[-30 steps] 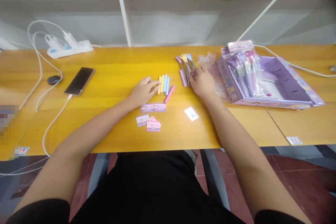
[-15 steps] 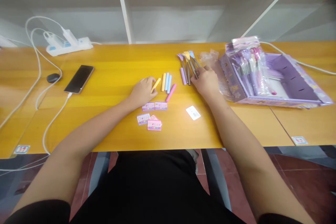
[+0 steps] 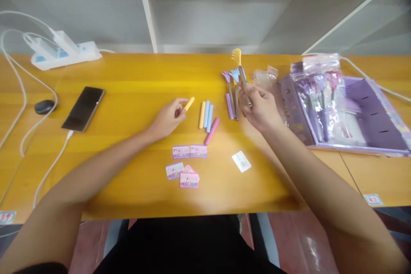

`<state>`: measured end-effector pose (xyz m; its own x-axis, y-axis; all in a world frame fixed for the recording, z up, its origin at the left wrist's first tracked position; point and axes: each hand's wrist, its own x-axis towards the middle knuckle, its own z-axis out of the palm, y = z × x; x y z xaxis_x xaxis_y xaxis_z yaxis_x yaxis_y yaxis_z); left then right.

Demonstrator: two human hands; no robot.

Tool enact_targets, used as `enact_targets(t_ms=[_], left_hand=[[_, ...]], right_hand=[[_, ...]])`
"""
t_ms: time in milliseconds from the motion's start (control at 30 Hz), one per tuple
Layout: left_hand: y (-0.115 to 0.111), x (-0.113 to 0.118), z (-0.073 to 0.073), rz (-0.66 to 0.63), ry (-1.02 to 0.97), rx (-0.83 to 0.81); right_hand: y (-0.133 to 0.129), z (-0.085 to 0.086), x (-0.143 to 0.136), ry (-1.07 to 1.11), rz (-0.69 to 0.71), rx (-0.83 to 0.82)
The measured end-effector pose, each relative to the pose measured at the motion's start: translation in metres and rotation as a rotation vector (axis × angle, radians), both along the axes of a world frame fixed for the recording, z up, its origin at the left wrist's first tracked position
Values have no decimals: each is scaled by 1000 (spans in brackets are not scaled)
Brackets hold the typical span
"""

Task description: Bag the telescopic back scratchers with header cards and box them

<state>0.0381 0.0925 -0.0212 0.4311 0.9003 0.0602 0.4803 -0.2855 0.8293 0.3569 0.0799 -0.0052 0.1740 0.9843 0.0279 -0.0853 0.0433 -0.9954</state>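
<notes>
Pinching a yellow tube (image 3: 190,103) between thumb and fingers, the left hand (image 3: 168,119) is over the surface (image 3: 144,87). The right hand (image 3: 261,108) has its fingers curled around the metal rod of a yellow-headed scratcher (image 3: 236,57), which is tilted, with its head pointing away beyond this hand. Just left of the right hand lie a purple-headed scratcher (image 3: 226,76), a blue-headed scratcher (image 3: 235,75) and a purple tube (image 3: 230,106). Between the two hands there are a second yellow tube (image 3: 202,114), two blue tubes (image 3: 209,118) and a slanted pink tube (image 3: 212,131). Nearer to the person than both hands lie small printed cards (image 3: 180,151) and a white card (image 3: 242,161). To the right of the right hand stands a purple box (image 3: 383,111), carrying bagged scratchers (image 3: 324,107).
</notes>
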Motion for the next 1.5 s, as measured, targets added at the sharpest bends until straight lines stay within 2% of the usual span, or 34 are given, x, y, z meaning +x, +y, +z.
enact_targets(t_ms=[133,267,467,733,1100,1233,1500], left_hand=[[-6,-15,-3,-31,-170,-168],[-20,-27,2,-27,-221,-270],[-29,-27,5,-31,-224,-238],[-31,-23,2,-90,-172,-210],[-33,-31,3,-47,-303,-305],[-36,-26,1,-99,-288,-264],[-40,-13,-1,-138,-236,-186]], right_hand=[[7,20,-15,128,158,-63],[5,26,-21,149,229,-26],[-5,15,-19,141,175,76],[-16,-1,-13,101,185,82],[-17,-15,-9,152,225,12],[-16,-17,-8,169,247,71],[-8,-20,-9,179,153,225]])
